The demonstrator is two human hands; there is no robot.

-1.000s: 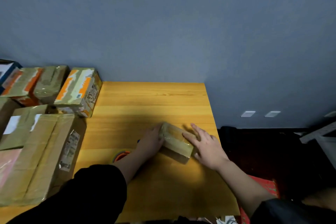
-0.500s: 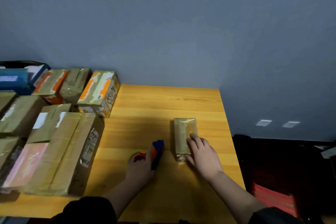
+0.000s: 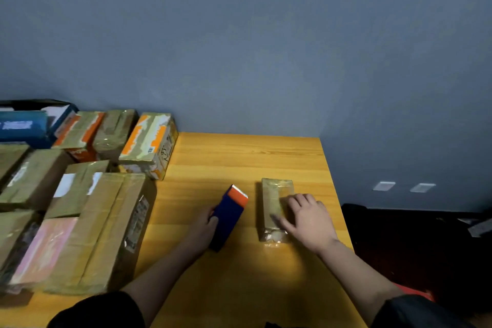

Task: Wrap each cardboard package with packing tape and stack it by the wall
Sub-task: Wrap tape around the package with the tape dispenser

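The taped package [image 3: 275, 209] lies lengthwise toward the wall; right hand [image 3: 308, 224] rests flat on it, left hand [image 3: 203, 224] grips a blue box [image 3: 226, 217]

No lettering is legible (labels on the taped boxes [image 3: 149, 144] are blurred).

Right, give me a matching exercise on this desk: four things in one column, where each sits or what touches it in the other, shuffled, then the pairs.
1. small tape-wrapped cardboard package
2. dark blue box with an orange end
3. orange-and-white printed carton
4. large brown cardboard box

A. front left of the wooden table
B. under the right hand
C. by the blue wall
D. gripped by the left hand

Pairs: 1-B, 2-D, 3-C, 4-A
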